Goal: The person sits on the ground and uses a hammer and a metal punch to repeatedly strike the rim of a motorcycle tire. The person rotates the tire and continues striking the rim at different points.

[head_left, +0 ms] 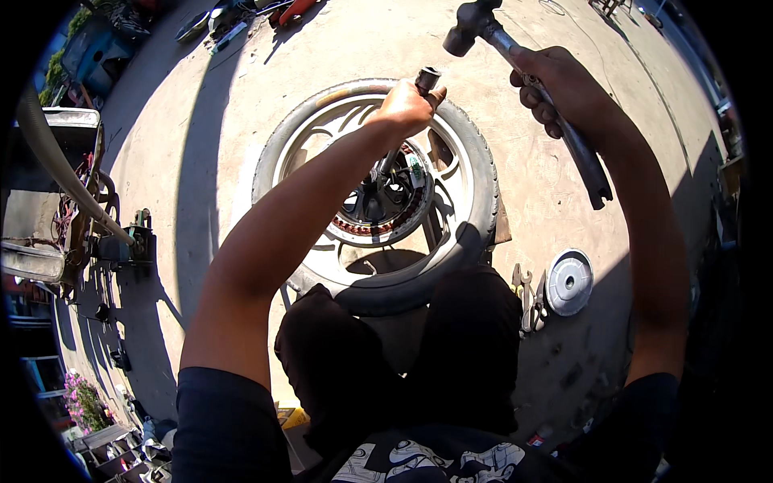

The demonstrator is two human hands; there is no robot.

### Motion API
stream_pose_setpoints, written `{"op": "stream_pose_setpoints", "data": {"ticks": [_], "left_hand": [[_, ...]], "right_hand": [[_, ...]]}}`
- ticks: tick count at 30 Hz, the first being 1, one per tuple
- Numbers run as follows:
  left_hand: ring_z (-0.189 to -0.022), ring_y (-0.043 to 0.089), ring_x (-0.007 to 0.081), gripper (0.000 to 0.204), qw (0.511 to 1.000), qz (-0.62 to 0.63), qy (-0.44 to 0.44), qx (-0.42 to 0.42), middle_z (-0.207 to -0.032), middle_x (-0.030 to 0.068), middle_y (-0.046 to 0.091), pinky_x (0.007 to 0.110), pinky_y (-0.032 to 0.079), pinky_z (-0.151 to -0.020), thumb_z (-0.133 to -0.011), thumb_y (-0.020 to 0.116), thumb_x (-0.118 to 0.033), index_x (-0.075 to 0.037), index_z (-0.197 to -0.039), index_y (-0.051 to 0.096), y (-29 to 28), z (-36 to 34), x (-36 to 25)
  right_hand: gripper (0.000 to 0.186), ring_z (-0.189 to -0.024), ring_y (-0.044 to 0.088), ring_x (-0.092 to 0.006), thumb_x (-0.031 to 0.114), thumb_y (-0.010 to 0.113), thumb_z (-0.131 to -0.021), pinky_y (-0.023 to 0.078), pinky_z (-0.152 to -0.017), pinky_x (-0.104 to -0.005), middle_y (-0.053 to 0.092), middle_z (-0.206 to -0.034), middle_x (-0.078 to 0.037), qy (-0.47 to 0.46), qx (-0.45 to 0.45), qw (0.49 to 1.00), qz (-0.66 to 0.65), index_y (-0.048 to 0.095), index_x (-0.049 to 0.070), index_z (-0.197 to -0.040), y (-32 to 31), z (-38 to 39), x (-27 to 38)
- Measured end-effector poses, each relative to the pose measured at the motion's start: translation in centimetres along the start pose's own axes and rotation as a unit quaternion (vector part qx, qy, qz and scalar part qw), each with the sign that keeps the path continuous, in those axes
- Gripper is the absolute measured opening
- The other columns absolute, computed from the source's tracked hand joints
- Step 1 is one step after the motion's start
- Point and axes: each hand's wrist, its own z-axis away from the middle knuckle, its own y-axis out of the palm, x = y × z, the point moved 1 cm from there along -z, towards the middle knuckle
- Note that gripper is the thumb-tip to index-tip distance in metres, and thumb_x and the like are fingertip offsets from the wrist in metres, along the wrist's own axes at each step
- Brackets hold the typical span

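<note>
A spoked wheel (479, 185) with a black tyre lies flat on the ground in front of my knees. Its dark hub (373, 211) is ringed by reddish-copper segments. My left hand (409, 109) is wrapped round a metal bar (427, 78) that stands upright over the hub; its dark, round top pokes out above my fist. Where the bar's lower end touches is partly hidden. Up to the right, my right hand (564, 84) grips a hammer (475, 26) by its metal handle, with the head raised beyond the wheel and apart from the bar.
Pliers (527, 298) and other hand tools lie by my right knee, beside a round silver cover (569, 282). To the left stands a metal frame (52, 201) with wires. Further left and below are pink flowers (83, 400) and a tray of parts (121, 451).
</note>
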Motion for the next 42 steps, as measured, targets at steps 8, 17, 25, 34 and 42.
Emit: {"op": "stream_pose_setpoints", "data": {"ticks": [8, 17, 25, 34, 42], "left_hand": [[-0.073, 0.06, 0.0211, 0.042, 1.0, 0.01, 0.0, -0.003, -0.076, 0.0128, 0.064, 0.041, 0.047, -0.073, -0.095, 0.063, -0.043, -0.001, -0.09, 0.066, -2.5, 4.0, -1.7], [-0.07, 0.061, 0.0234, 0.046, 0.997, -0.006, 0.053, -0.047, -0.072, 0.0131, 0.064, 0.041, 0.048, -0.071, -0.093, 0.065, -0.044, 0.0, -0.081, 0.066, -1.9, 6.0, -2.2], [-0.058, 0.053, 0.0126, 0.047, 0.965, 0.087, 0.247, 0.012, -0.059, 0.0018, 0.056, 0.032, 0.044, -0.06, -0.096, 0.062, -0.046, -0.006, -0.072, 0.062, -7.2, 19.9, -8.5], [-0.072, 0.063, 0.026, 0.013, 0.875, -0.006, 0.438, 0.204, -0.075, 0.0115, 0.062, 0.039, 0.047, -0.065, -0.085, 0.073, -0.008, 0.0, -0.082, 0.063, -7.7, 35.9, -2.1], [-0.087, 0.058, 0.0284, 0.014, 0.84, -0.1, 0.473, 0.246, -0.077, 0.0081, 0.059, 0.039, 0.047, -0.076, -0.07, 0.073, -0.003, -0.004, -0.079, 0.063, -8.3, 38.3, 4.8]], "right_hand": [[0.034, -0.047, 0.043, -0.0062, 0.038, 0.047, -0.1, 0.038, -0.043, -0.0248, 0.046, -0.061, 0.003, 0.045, 0.021, 0.999, 0.001, 0.049, 0.007, -0.084, 3.6, 3.9, 2.6], [0.037, -0.042, 0.039, -0.0026, 0.042, 0.047, -0.101, 0.035, -0.036, -0.0204, 0.043, -0.06, 0.005, -0.018, -0.143, 0.986, -0.087, 0.052, 0.007, -0.089, 1.4, 8.5, 2.4], [0.037, -0.038, 0.037, -0.0021, 0.042, 0.05, -0.101, 0.032, -0.031, -0.0196, 0.043, -0.058, 0.004, 0.001, -0.159, 0.972, -0.175, 0.052, 0.006, -0.091, 1.7, 19.8, 1.1], [0.046, -0.038, 0.041, -0.0061, 0.048, 0.049, -0.101, 0.036, -0.033, -0.0227, 0.046, -0.057, 0.0, 0.038, -0.107, 0.967, -0.227, 0.052, 0.004, -0.088, 6.9, 31.2, 2.4], [0.044, -0.039, 0.042, -0.0092, 0.045, 0.048, -0.101, 0.037, -0.035, -0.0253, 0.047, -0.059, -0.002, 0.062, -0.086, 0.974, -0.203, 0.052, 0.002, -0.092, 14.1, 37.2, 4.4]]}}
